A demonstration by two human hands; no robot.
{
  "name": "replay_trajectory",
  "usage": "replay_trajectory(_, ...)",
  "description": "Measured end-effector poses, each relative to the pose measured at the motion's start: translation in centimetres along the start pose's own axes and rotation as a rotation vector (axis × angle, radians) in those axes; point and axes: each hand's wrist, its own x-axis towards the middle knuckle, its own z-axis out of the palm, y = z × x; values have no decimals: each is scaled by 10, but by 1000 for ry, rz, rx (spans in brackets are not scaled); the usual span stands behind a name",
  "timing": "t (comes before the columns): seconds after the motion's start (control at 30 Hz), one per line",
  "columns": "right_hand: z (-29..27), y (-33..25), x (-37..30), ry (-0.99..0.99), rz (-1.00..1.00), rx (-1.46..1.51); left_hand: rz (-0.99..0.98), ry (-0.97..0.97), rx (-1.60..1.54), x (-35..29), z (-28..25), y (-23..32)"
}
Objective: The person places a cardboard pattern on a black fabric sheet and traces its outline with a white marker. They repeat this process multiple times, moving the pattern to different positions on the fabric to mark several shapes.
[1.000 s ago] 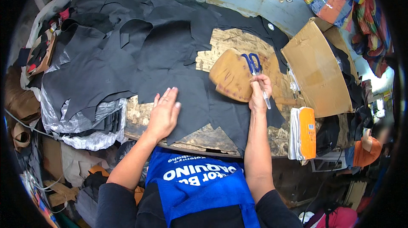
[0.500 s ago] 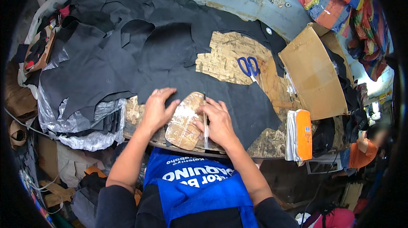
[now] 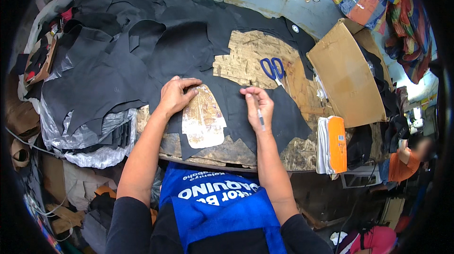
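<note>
Saw at far left a shallow cardboard box (image 3: pixel 41 60) with dark and red scraps inside, beside a wide heap of black sheets (image 3: pixel 109 69), matte, smooth and leather-like, with curved and jagged cut edges, partly overlying crinkled clear plastic (image 3: pixel 101 145). Found the left hand (image 3: pixel 178 95) palm down, fingers close together and thumb set apart, the tips resting at the upper left edge of a template (image 3: pixel 204 117). Noted the template lying flat on a black piece (image 3: pixel 236 107), near the front edge of the bench (image 3: pixel 234 152), its long axis running straight away from the body, narrower rounded end pointing away, broader end toward the blue apron (image 3: pixel 213 202). Made out a stiff tan board, glossy and streaked with bright reflections, stepped slightly along its lower sides. Observed worn, scarred wood on the bench.

Saw the right hand (image 3: pixel 260 105) apart from the template, fingers curled, pinching a slim pen (image 3: pixel 261 120) between thumb and fingertips, clear barrel directed back toward the wrist, far tip hard to make out. Noted scissors (image 3: pixel 272 68) farther off, looped blue handles pointing away. Saw, farther right, a thick orange-and-white bundle (image 3: pixel 336 145), a creased brown carton (image 3: pixel 350 79), a person in an orange top (image 3: pixel 405 165), and striped woven material (image 3: pixel 409 31) hanging above.
</note>
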Motion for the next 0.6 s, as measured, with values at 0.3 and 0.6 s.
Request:
replay_trajectory(0.3,-8,8,-5,19,-25,10,23,22,-21,3,4,-7)
replay_trajectory(0.6,31,-33,-35,-220,-316,-709,-15,64,-125,0,4,-4)
